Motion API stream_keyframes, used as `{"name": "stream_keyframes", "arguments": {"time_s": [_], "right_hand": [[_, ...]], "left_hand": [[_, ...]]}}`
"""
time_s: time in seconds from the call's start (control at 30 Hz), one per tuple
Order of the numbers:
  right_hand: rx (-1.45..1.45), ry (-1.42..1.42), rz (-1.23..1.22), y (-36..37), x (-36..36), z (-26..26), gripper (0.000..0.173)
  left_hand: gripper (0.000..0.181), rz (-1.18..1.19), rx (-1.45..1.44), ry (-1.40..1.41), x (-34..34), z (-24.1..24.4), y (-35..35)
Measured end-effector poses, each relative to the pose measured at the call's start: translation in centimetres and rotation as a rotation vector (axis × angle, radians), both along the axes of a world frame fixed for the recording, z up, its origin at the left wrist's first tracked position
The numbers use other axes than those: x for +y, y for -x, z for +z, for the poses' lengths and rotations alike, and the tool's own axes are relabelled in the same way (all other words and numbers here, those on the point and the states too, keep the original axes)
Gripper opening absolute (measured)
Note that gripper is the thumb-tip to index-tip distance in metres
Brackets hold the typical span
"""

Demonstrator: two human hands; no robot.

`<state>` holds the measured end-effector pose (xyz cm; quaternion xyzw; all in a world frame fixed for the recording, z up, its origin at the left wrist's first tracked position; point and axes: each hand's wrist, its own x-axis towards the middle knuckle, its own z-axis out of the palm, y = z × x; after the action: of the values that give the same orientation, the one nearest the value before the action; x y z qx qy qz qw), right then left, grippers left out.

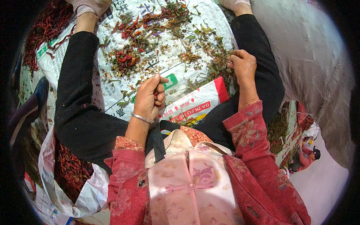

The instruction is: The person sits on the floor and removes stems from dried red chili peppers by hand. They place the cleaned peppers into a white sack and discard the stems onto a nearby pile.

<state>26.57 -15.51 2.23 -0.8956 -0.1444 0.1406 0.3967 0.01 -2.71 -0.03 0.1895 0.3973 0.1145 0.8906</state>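
Observation:
My left hand (149,97) is curled over the white woven plastic sack (171,66) spread between my legs. A bit of dark red dried chili pepper (155,94) shows between its bent fingers and thumb. Farther right, my right hand (244,65) is at the sack's right side, its thumb and fingers drawn together beside a heap of dry stems and leaves (218,66). Whether its fingertips pinch a stem is unclear. Red chili pieces (125,59) lie mixed with seeds and stalks beyond my left hand.
Below my hands lies a printed red-and-white bag (194,102). An open white sack (46,166) at lower left contains dried red chilies (71,166). More chilies (46,31) are piled upper left. A bulky grey sack (306,50) stands right; another person (305,157) sits beyond it.

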Motion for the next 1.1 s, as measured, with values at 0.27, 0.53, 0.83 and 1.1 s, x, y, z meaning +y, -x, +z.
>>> {"name": "stream_keyframes", "arguments": {"time_s": [0.27,0.53,0.83,1.1], "right_hand": [[-0.226,0.555,0.268,0.2,-1.5,1.5,0.022],[-0.684,0.418,0.618,2.8,5.7,0.4,0.032],[-0.752,0.197,1.044,1.0,8.2,-4.4,0.052],[-0.239,1.222,0.747,0.9,1.3,1.5,0.023]], "left_hand": [[0.028,0.011,0.004,-0.002,-0.1,-0.1,0.2],[0.027,-0.048,0.073,-0.047,-0.3,-0.2,-0.2],[0.027,-0.011,0.095,-0.079,-0.1,0.0,0.1],[0.028,-0.010,0.012,-0.110,0.0,1.4,0.4]]}}
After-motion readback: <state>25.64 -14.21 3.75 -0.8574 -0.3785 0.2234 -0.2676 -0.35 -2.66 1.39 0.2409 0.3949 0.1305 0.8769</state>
